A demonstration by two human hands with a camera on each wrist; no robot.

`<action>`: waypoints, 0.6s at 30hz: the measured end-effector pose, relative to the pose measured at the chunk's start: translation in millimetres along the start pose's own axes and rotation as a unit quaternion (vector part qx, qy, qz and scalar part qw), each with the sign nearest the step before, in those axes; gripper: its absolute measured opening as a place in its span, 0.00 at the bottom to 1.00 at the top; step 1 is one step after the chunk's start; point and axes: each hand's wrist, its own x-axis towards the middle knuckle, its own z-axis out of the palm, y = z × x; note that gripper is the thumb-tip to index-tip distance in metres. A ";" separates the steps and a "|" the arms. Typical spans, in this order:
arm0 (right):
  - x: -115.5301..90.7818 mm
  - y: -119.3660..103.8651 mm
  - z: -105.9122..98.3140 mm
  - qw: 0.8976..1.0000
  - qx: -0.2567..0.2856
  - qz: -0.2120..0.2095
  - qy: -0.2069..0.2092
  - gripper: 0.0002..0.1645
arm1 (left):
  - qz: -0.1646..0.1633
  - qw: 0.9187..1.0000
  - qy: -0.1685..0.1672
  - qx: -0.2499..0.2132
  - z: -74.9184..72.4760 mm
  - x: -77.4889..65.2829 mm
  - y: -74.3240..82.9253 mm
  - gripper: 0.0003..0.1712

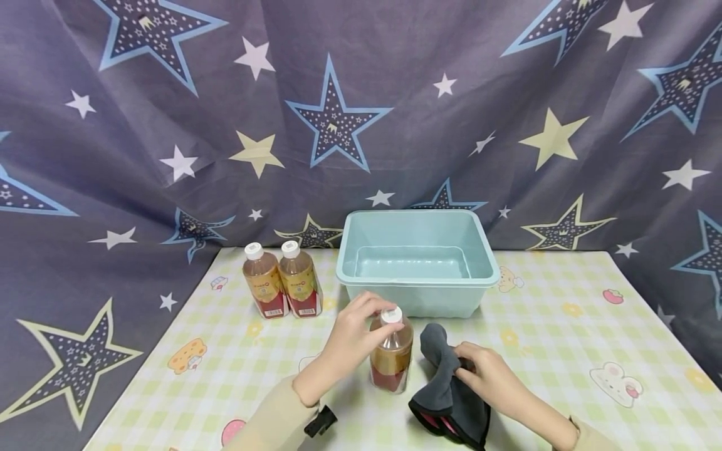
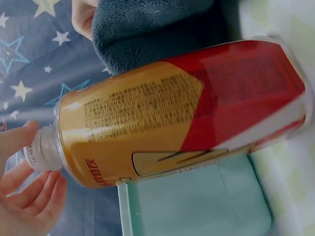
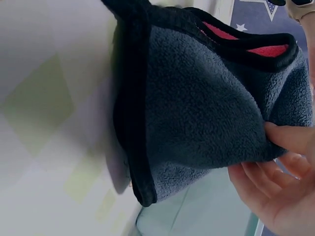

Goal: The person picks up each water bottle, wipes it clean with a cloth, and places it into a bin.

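A bottle (image 1: 390, 360) with a white cap, a gold and red label and brownish contents stands upright on the table in front of the teal bin. My left hand (image 1: 354, 335) pinches its cap between thumb and fingers; the left wrist view shows the bottle (image 2: 182, 108) close, with the hand (image 2: 29, 182) at the cap. To its right, my right hand (image 1: 489, 376) grips a dark grey cloth (image 1: 445, 382) with black edging and a pinkish-red inner side. In the right wrist view, thumb and fingers (image 3: 290, 140) pinch the folded cloth (image 3: 197, 98), whose lower part hangs by the tabletop.
The teal plastic bin (image 1: 417, 291) stands at the back middle of the table. Two similar capped bottles, one (image 1: 264, 285) on the left and one (image 1: 301, 285) beside it, stand at the back left. A checked tablecloth (image 1: 564, 326) covers the table; a starry curtain (image 1: 406, 144) hangs behind.
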 end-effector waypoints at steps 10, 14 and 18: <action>0.5 0.6 0.2 1.000 0.004 -0.002 -0.008 0.08 | -0.015 0.998 -0.042 -0.045 -6.9 -0.6 -2.3 0.13; 0.4 1.3 1.2 1.000 0.006 -0.006 -0.007 0.07 | -0.014 0.996 -0.067 -0.049 -9.4 -1.1 -3.3 0.13; 0.7 1.8 2.2 1.000 0.007 -0.008 -0.007 0.08 | -0.029 0.992 -0.105 -0.059 -11.2 -1.3 -2.9 0.14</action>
